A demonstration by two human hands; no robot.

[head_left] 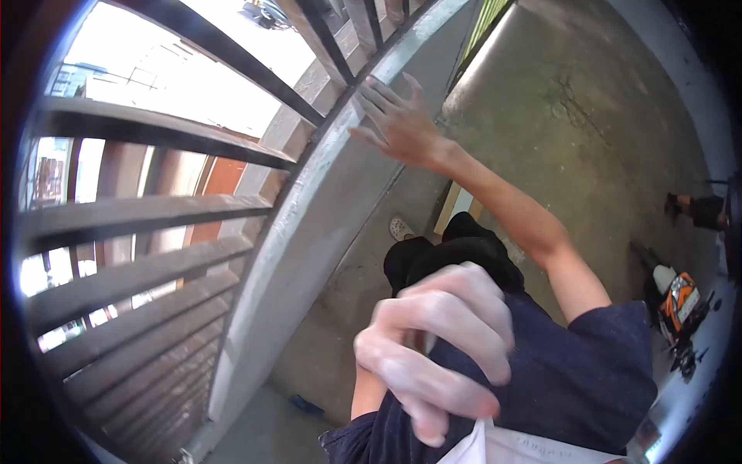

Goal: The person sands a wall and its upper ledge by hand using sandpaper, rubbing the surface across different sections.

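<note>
Head view: holding the right hand [410, 133] over the upper stretch of the ledge [303, 189], by the edge where the bars [154, 218] meet it, with fingers spread wide; leaving firm contact hard to tell; curling the left hand [456, 329] before the shirt [556, 363], with fingers bent and tips near white cloth [518, 447]; not showing clearly any grip on it.

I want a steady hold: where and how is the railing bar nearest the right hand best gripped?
Probably low on the railing bar, just above the ledge, from the side where the right hand is and wrapping round: it's long and narrow, with open gaps either side.
</note>
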